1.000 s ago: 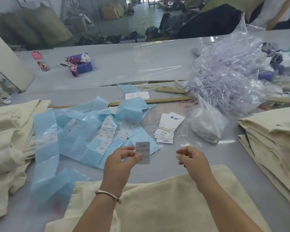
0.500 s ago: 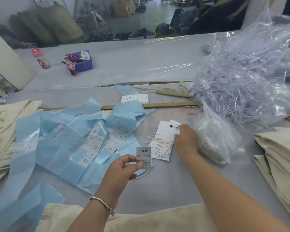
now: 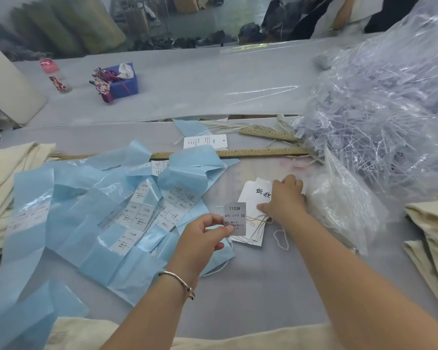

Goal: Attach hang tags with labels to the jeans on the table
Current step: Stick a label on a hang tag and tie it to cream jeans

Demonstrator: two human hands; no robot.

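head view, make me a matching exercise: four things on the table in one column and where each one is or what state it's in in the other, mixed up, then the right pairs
Things
1. size label
2. stack of hang tags
3. wooden ruler
4. pink-capped bottle

Places or states
A. lying flat across the table beyond the blue backing strips
B. pinched by the left hand, held above the table
C. standing upright at the far left
D. lying under the right hand, which rests on it

Pairs: 1-B, 2-D, 3-A, 4-C
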